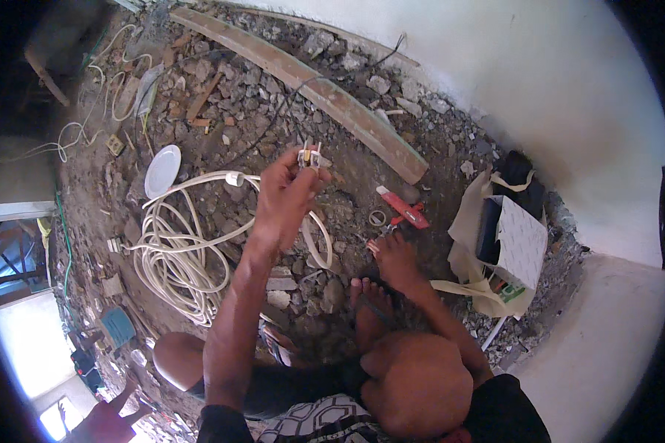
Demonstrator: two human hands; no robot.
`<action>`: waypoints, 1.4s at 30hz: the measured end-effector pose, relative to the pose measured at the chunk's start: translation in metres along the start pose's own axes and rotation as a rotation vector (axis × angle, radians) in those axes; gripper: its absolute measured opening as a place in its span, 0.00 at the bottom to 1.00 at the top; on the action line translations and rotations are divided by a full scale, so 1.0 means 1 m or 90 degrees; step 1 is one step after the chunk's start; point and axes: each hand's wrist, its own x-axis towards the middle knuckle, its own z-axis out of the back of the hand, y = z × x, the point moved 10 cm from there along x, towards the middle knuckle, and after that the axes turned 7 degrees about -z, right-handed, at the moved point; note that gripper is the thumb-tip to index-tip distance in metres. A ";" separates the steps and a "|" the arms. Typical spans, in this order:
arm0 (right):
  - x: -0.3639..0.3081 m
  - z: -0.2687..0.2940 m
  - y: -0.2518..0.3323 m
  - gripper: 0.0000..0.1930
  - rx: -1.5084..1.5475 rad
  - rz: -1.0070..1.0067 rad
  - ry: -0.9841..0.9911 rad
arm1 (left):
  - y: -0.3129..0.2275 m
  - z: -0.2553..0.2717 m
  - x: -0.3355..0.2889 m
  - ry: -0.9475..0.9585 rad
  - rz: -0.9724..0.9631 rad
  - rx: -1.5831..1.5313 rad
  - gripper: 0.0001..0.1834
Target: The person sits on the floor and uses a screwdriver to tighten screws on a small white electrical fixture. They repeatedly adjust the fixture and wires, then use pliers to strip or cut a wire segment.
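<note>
Raised over the rubble, my left hand [284,193] pinches a white electrical plug [308,157] whose prongs point up and away. A thick white cable [181,255] lies in a big coil left of that forearm, with a loop passing below the hand. My right hand [396,260] is low at the ground, fingers curled at a small red-handled tool [397,220]. What lies under these fingers is partly hidden. Just beyond are a roll of tape [377,218] and a red utility knife [405,208].
A long wooden beam [310,85] crosses the rubble ahead. On the right, an open bag [465,214] holds a white box [521,240] beside the wall. A white round lid [162,171] lies at left. Another person [111,421] is at far lower left.
</note>
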 end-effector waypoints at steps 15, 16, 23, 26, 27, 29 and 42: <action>-0.048 0.189 -0.001 0.15 0.426 -0.098 0.040 | 0.091 -0.001 -0.046 0.091 -0.032 0.335 0.21; -0.045 0.197 0.000 0.15 0.390 -0.079 0.031 | 0.098 -0.003 -0.044 0.105 -0.050 0.366 0.20; -0.030 0.161 -0.006 0.21 0.408 -0.102 0.063 | 0.161 0.028 -0.014 0.168 -0.094 0.363 0.22; -0.032 0.138 -0.002 0.21 0.383 -0.086 0.062 | 0.176 0.028 0.003 0.278 0.037 0.329 0.22; -0.031 0.138 0.001 0.21 0.353 -0.079 0.055 | 0.183 0.028 0.007 0.297 0.077 0.280 0.23; -0.028 0.137 0.004 0.21 0.302 -0.055 0.036 | 0.191 0.021 0.014 0.371 0.124 0.290 0.24; 0.014 0.129 0.034 0.20 0.007 0.043 0.056 | 0.213 0.018 0.021 0.491 -0.016 0.478 0.25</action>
